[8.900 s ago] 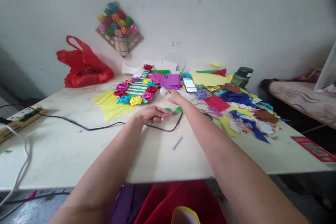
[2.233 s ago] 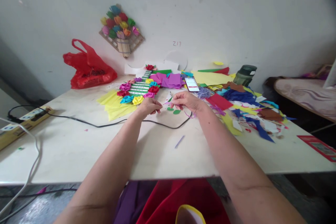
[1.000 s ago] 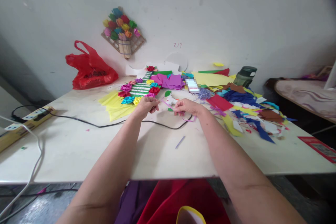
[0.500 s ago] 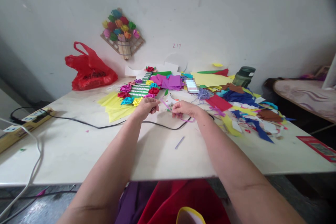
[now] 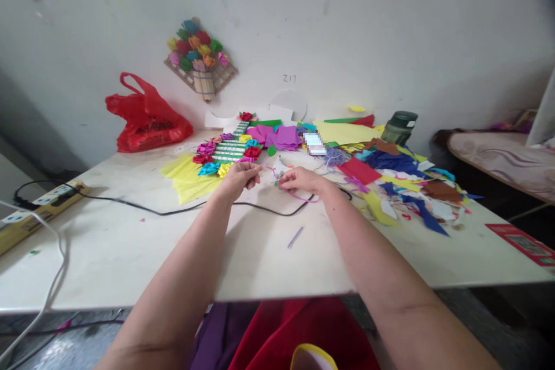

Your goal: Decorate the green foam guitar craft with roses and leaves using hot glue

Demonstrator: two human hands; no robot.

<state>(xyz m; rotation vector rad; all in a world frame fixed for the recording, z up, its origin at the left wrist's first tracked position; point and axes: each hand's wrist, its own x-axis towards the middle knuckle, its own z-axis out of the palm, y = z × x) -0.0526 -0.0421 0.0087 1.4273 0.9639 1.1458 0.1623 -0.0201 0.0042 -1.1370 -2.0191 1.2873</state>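
Note:
A thin pink-purple strip (image 5: 272, 170) runs between my two hands above the white table. My left hand (image 5: 243, 178) pinches its left end, fingers closed, beside a green-and-white guitar shape (image 5: 229, 150) edged with colourful paper flowers. Close by on the right, my right hand (image 5: 299, 180) has its fingers pressed together on the strip, whose loose end hangs below the palm. A small green piece shows at the right fingertips. Just behind the hands lie a round green piece (image 5: 272, 151) and a small white item (image 5: 281, 166).
Yellow paper (image 5: 191, 178) and a red bag (image 5: 150, 121) are on the left, with a power strip (image 5: 43, 208). A black cable (image 5: 162, 213) crosses the table behind my wrists. Paper scraps (image 5: 403, 167) and a green bottle (image 5: 399, 127) are on the right.
My right hand has shifted slightly left, closer to my left hand, and the strip between them now curves more. The green piece behind them looks rounder. The view has tilted slightly.

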